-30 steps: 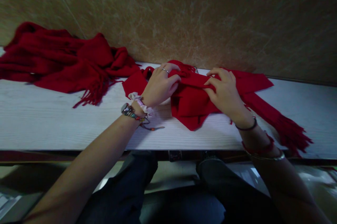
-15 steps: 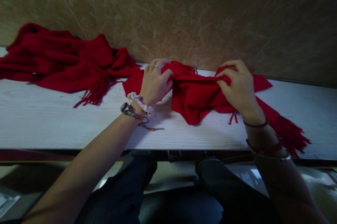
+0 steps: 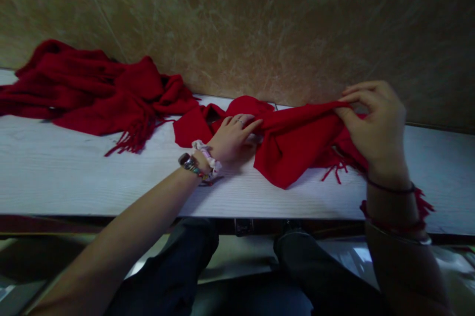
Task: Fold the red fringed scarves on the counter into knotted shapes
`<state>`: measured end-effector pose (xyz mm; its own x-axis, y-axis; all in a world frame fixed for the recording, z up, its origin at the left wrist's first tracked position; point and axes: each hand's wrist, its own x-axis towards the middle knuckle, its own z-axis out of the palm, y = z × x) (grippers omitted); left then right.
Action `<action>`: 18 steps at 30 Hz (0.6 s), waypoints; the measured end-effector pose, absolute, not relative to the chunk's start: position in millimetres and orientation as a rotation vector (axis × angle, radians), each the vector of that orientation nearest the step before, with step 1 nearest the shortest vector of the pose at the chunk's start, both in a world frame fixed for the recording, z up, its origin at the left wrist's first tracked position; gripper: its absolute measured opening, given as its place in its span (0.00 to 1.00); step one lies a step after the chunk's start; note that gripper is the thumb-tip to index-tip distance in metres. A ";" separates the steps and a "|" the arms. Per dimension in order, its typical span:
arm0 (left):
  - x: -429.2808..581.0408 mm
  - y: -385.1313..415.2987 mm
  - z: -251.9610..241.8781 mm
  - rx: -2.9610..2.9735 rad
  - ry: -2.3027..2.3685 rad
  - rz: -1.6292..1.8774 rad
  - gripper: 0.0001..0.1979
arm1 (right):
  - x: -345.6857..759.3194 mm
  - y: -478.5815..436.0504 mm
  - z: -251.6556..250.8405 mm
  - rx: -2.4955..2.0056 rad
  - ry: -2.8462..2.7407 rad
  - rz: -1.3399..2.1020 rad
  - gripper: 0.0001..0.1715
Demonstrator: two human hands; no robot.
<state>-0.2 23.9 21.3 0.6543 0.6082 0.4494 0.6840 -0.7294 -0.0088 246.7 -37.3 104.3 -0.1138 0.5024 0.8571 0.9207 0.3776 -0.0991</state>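
Bright red fringed scarf (image 3: 293, 150), soft woven cloth, lies along the middle and right of the white wood-grain desk (image 3: 85, 177), partly lifted. Right hand (image 3: 378, 120): narrow grip, thumb against fingers, pinching the scarf's far upper edge above the desk; cloth runs leftward from the pinch in a slanting fold, a pointed corner hanging toward the near side. Short tassels show below the fold; more fringe pokes out beyond the right wrist.

Left hand (image 3: 233, 137): palm down on the scarf's left part, fingers reaching over the cloth. Fingertip undersides hidden; cannot tell whether this grip pinches anything. Thin silvery ring (image 3: 240, 121) on one finger. Left wrist carries a pale ruffled fabric scrunchie (image 3: 201, 146) and a multicoloured beaded bracelet (image 3: 195, 171). Right wrist: thin dark band (image 3: 389, 188), with a silvery metal bangle (image 3: 421, 240) lower on the forearm.

At left, a crumpled dark-red cloth heap (image 3: 89, 90) sits against the brown marbled wall (image 3: 260, 24), its tassels spread on the desk. Whether it joins the scarf: cannot tell. Dark trousers (image 3: 174, 261) below the desk's near edge.
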 end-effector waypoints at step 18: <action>-78.9 117.6 77.4 -2.314 -1.834 -1.122 0.13 | 328.4 -29.3 108.5 -1.150 -1.098 -0.208 0.05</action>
